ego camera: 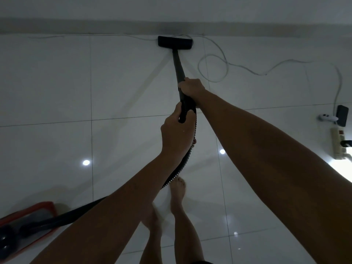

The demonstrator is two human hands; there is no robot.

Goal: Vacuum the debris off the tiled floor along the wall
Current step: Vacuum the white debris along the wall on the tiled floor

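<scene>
A black vacuum wand [177, 63] runs from my hands up to a flat black floor head [174, 42], which sits against the base of the wall [76, 27]. My right hand [190, 88] grips the wand higher up. My left hand [176, 132] holds the handle end where the ribbed black hose [182, 164] joins. The hose drops behind my left forearm and trails to the red and black vacuum body [24, 225] at the lower left. No debris is visible on the dim white tiled floor [57, 92].
A thin pale cable [215, 60] lies along the wall and loops on the tiles right of the floor head. At the right edge sit a power strip [338, 143], a dark device [342, 115] and a white plug. My bare feet [177, 191] stand below my hands.
</scene>
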